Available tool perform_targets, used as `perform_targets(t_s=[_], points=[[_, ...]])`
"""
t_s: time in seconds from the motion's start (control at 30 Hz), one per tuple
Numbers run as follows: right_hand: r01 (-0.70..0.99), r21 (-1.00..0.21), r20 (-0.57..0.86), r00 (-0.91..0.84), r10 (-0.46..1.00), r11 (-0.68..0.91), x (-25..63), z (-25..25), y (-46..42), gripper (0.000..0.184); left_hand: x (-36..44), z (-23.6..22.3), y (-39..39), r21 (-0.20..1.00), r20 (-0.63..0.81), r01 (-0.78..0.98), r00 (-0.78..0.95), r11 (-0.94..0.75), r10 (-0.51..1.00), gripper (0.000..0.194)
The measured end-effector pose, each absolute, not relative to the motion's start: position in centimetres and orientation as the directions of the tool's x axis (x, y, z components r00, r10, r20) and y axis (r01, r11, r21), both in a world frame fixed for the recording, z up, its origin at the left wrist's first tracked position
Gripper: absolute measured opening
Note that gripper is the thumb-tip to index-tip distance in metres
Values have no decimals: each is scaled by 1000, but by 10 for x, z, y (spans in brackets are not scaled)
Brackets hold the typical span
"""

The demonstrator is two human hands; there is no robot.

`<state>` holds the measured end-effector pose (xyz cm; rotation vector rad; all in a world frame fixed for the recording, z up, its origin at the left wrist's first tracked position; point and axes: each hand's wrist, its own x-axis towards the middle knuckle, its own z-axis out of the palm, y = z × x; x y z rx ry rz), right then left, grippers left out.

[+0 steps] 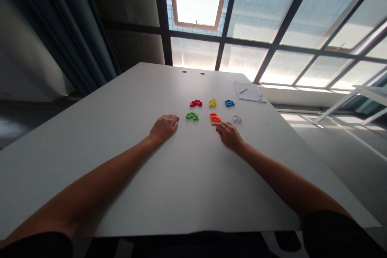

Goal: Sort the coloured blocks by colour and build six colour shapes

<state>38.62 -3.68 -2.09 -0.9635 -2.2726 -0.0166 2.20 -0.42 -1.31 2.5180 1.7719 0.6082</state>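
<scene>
**Fig.** Head-cam view, fwd and down, over a white tabletop (99, 141). L hand (165, 127) lay palm-down, fingers flat and loosely together, holding nothing, just beside the green pc (192, 116). R hand (230, 136) was also palm-down and empty, fingers extended and slightly spread. Its index fingertip (216, 124) was at the lower edge of the orange pc (215, 117); contact could not be confirmed at this res.

Six stepped, blocky plastic puzzle pcs lay flat nr table centre in 2 rows of 3, each apart from its neighbours. Back row, L to R: red pc (196, 103), yellow pc (212, 102), blue pc (229, 103). Front row: green pc, orange pc, then a pale white or clear pc (237, 119).

State shown: no pc in hand; none joined or stacked; all 6 separate.

Hard to make out: exact pc outlines, as all were small in view; pale pc had low contrast vs table, so its edges and colour were uncertain. Sheets of paper (247, 92) at far R of table bore a small pen-like item (243, 90), not clearly identifiable. Dark sleeves (328, 229) were cut off by the lower frame edge.
</scene>
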Motion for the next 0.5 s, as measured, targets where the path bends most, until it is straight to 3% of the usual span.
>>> perform_targets(t_s=[0.17,0.3,0.5], points=[[668,-334,559,-428,710,665,371,-28,-79,30,20,-18,-52,293,331,809,414,-509,848,39],[623,-307,508,-532,677,720,362,-20,-117,28,19,-13,-81,348,325,703,530,-620,783,34],[593,-188,482,-639,600,783,360,-3,-124,72,32,2,-93,248,413,615,631,-748,656,43]])
